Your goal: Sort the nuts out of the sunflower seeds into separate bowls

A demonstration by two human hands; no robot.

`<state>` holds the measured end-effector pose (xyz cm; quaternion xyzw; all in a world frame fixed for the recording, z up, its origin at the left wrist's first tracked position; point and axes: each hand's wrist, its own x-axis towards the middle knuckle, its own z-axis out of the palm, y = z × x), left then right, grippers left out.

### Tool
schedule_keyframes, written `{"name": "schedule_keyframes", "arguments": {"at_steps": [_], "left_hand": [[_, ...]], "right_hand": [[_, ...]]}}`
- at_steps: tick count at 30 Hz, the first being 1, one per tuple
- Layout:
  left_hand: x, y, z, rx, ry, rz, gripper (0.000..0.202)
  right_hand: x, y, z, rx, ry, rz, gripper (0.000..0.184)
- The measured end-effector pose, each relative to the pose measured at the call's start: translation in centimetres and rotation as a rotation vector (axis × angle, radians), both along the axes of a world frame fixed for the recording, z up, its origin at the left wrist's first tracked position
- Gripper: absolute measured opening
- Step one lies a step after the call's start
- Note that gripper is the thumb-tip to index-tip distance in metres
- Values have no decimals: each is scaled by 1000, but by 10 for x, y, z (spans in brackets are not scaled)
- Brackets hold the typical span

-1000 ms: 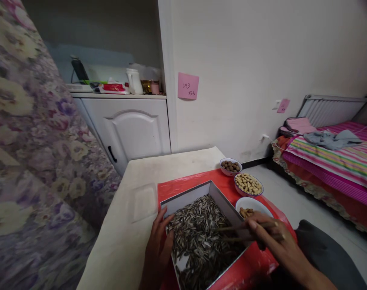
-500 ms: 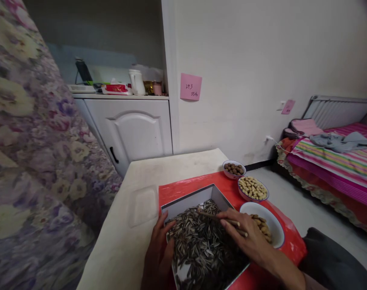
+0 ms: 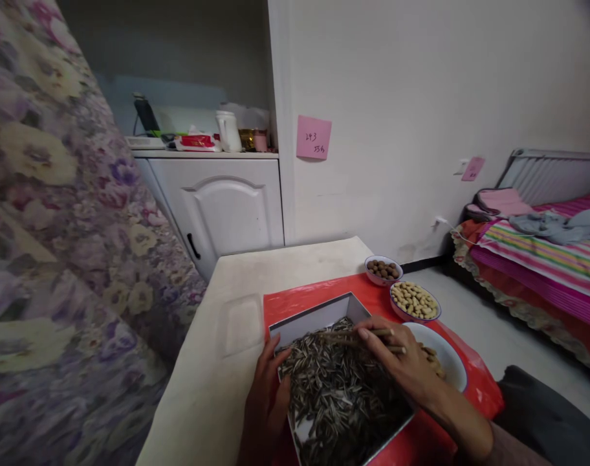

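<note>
1. Head view, the only one. A table carries a red sheet. On the sheet stands an open box filled with sunflower seeds.
2. Left hand: fingers stretched out flat along the box's left wall and touching it. It is closed on nothing.
3. Right hand: curled around a pair of chopsticks, over the far right part of the box. The sticks lie low across the seeds and point left. Their tips are lost among the seeds, so I cannot tell whether they pinch anything.
4. Just right of the box, partly behind the right hand: a white bowl with only a few pale nuts visible in it.
5. Farther back on the sheet: a bowl of peanuts, heaped, and a bowl of brown nuts, about full.
6. Judgement on progress: the seed layer is deep and the near bowl is sparse. Much appears left in the box.
</note>
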<state>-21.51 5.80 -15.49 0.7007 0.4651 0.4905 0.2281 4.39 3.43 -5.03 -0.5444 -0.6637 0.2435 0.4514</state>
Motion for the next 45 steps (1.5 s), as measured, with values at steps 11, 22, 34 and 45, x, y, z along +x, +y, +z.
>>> {"name": "schedule_keyframes", "arguments": {"at_steps": [11, 22, 34, 45], "left_hand": [[0, 0, -3, 13, 5, 15, 32], [-2, -11, 4, 40, 22, 2, 37], [3, -14, -2, 106, 70, -75, 42], [4, -10, -9, 148, 90, -48, 40]], "right_hand": [[9, 6, -25, -8, -65, -41, 32], [8, 4, -27, -12, -14, -32, 34], [17, -3, -26, -77, 79, -100, 39], [40, -17, -27, -70, 197, -155, 38]]}}
